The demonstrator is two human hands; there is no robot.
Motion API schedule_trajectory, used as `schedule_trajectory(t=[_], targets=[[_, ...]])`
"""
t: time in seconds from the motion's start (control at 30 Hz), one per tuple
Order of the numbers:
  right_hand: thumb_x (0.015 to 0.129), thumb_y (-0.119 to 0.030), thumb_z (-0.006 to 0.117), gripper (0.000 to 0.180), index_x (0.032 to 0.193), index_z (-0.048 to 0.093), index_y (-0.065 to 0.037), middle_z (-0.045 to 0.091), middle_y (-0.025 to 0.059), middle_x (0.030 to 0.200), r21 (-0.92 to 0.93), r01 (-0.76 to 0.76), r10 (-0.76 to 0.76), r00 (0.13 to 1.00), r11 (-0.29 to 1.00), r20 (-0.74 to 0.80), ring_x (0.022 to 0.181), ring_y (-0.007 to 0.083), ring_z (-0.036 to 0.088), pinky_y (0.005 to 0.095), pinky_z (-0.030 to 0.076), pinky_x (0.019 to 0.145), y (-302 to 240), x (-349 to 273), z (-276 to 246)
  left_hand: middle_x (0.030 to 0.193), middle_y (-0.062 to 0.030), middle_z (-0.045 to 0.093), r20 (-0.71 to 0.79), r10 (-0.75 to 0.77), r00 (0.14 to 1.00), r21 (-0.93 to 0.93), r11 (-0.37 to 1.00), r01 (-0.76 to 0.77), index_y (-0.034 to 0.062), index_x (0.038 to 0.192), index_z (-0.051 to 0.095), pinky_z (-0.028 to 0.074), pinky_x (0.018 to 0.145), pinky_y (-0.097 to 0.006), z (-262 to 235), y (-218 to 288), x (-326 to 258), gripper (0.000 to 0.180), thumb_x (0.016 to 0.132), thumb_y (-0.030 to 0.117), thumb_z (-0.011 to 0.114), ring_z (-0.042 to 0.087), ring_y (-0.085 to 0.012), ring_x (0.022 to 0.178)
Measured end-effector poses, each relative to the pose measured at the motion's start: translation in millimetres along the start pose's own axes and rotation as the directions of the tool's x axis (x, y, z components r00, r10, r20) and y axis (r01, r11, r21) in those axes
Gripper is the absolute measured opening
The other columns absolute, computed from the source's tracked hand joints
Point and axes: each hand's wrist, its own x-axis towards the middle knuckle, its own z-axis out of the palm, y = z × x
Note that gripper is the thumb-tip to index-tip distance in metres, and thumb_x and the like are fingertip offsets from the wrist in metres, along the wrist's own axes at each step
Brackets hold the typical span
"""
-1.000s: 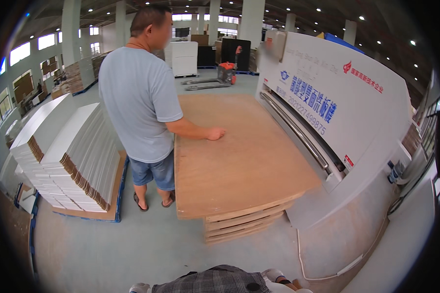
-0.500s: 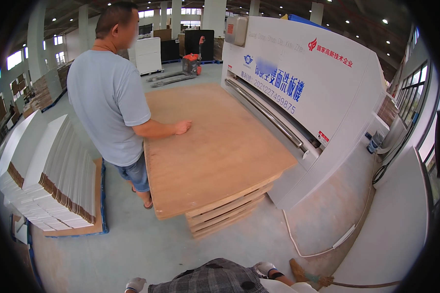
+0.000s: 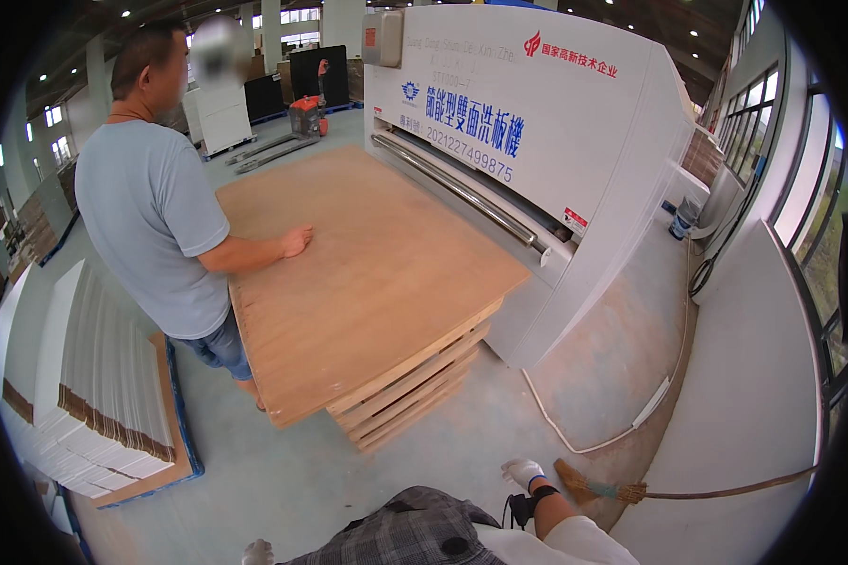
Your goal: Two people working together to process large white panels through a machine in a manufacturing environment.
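Observation:
My right hand, in a whitish glove with a dark strap at the wrist, hangs low at the lower edge, with nothing seen in it. Its fingers look loosely apart, and it is nearest a broom on the floor. Only a gloved bit of my left hand shows at the bottom edge; its fingers are too small to read. Neither hand touches the large brown board ahead, which lies flat on a pile of wooden pallets. A co-worker's hand rests on that board.
A big white machine with a metal roller stands beyond the board. The co-worker stands left of it. Stacked white sheets sit on a pallet at left. A red pallet truck stands behind; a white cable crosses the floor.
The view has turned right, so the board, machine and co-worker sit further left. My right hand and forearm show more fully. The co-worker's hand stays on the board.

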Motion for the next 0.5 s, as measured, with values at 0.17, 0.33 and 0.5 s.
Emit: schedule_trajectory(t=[0.17,0.33,0.5], targets=[[0.085,-0.015,0.055,0.025,0.104,0.066,-0.005,0.069,0.0114,0.090,0.125,-0.011,0.021,0.996,0.992,-0.085,0.078,0.0208,0.066,0.0331,0.052,0.072,20,-8,-37,0.108,-0.0211,0.062,0.046,-0.114,0.992,0.163,0.981,0.105,0.0112,0.107,0.061,0.047,0.089,-0.046,42,4,-16,0.030,0.090,0.030,0.045,0.056,-0.0359,0.107],[0.090,-0.012,0.047,0.021,0.070,0.041,-0.015,0.039,0.0002,0.057,0.843,-0.085,0.163,0.987,0.531,-0.003,0.047,0.0183,0.040,0.0334,0.033,0.043,63,-4,-47,0.114,-0.0161,0.061,0.195,-0.150,0.969,0.305,0.949,0.085,0.0142,0.114,0.061,0.045,0.094,-0.044,43,13,2,0.034,0.090,0.034,0.048,0.056,-0.0305,0.111],[0.091,-0.021,0.053,0.016,0.092,0.059,-0.006,0.064,0.0089,0.075,0.861,-0.222,0.303,0.949,0.458,0.083,0.061,0.0225,0.060,0.0355,0.050,0.054,80,5,20,0.121,-0.0065,0.061,0.355,-0.224,0.908,0.382,0.921,0.078,0.0179,0.118,0.062,0.045,0.097,-0.041,39,43,42,0.036,0.087,0.034,0.053,0.054,-0.0259,0.118]])
